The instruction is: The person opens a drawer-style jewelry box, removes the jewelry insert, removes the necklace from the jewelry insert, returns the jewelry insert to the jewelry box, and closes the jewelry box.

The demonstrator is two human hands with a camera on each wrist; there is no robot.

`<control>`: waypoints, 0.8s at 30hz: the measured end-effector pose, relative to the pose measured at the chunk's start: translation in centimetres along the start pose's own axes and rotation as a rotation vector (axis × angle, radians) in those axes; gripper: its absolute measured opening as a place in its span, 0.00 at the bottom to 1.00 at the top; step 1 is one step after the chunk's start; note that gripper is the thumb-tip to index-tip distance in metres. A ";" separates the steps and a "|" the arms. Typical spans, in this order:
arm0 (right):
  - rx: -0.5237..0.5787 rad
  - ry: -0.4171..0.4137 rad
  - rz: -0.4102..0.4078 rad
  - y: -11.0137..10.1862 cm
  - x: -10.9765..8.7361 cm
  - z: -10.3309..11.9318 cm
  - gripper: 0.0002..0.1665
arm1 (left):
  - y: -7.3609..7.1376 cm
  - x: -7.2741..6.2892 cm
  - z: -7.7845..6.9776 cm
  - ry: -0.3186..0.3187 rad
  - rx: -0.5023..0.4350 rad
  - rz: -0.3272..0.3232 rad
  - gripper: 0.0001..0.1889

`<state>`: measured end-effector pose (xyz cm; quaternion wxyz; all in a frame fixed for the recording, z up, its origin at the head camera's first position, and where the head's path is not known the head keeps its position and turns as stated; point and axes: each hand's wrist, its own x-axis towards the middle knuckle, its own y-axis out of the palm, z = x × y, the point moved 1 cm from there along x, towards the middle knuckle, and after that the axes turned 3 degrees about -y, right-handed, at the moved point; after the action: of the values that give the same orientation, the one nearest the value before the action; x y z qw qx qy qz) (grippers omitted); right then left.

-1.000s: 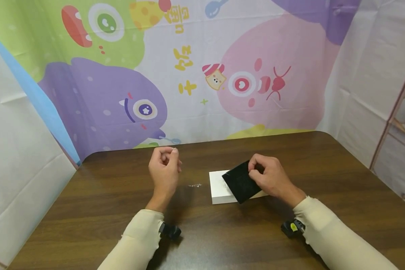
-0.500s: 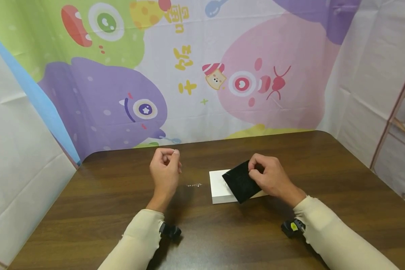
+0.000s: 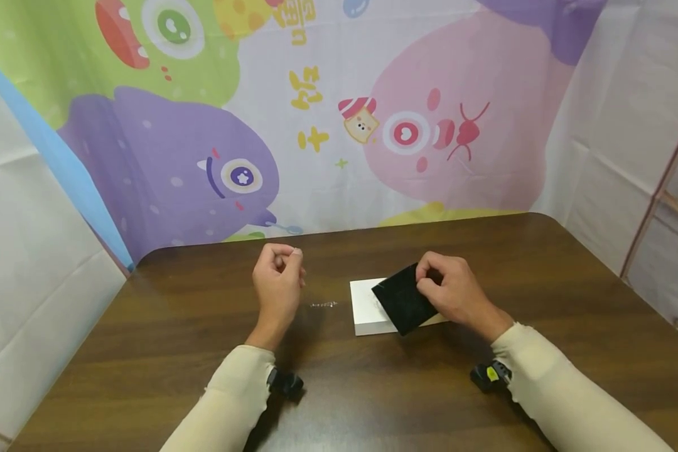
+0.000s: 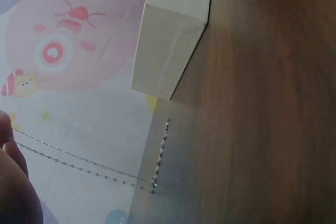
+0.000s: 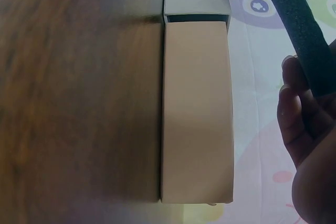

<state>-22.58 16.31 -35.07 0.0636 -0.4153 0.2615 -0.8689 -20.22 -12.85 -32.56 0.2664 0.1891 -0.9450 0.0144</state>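
Thumb and fingertips of my left hand (image 3: 279,276) pinch a thin silver necklace (image 4: 84,162). Two fine strands run from the fingers toward the table and meet a thicker silver length (image 4: 160,153); in the head view this shows as a faint glint left of the box. My right hand (image 3: 457,285) pinches one corner of a square black pad (image 3: 402,300), tilted over the box. Seen edge-on in the right wrist view, the pad looks thick. Below it lies a white box (image 3: 367,307), its beige inner drawer (image 5: 198,111) slid partly out of the sleeve.
The brown wooden table (image 3: 339,402) reaches back to a cartoon-printed cloth (image 3: 328,125) hanging behind it. Pale cloth walls (image 3: 28,251) stand on both sides. A small black camera (image 3: 285,384) sits on the left wrist, and another device (image 3: 490,376) on the right.
The head view has tipped slightly downward. The thicker silver length sways a little to the left; both hands stay nearly still with what they hold.
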 end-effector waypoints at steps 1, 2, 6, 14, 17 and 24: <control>0.000 0.000 -0.001 0.0 0.0 0.0 0.14 | 0.0 0.0 0.0 -0.001 -0.001 0.002 0.03; -0.001 0.000 0.000 -0.1 0.1 0.0 0.14 | 0.1 0.0 0.0 -0.001 -0.002 0.003 0.02; 0.000 0.003 0.006 -0.1 0.0 0.0 0.14 | 0.1 0.0 0.0 -0.012 -0.005 0.013 0.03; 0.005 0.006 0.013 0.0 0.0 -0.1 0.15 | -0.1 0.5 2.7 -0.053 0.015 0.043 0.03; 0.007 0.003 0.011 0.0 0.1 -0.1 0.15 | -0.1 0.7 3.6 -0.054 0.014 0.045 0.03; 0.009 0.010 0.014 0.0 0.0 -0.1 0.15 | -0.1 0.6 3.9 -0.030 0.000 0.047 0.04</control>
<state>-22.67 16.35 -35.13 0.0703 -0.4087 0.2609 -0.8718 -22.58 -13.66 -35.58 0.2520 0.1670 -0.9530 0.0179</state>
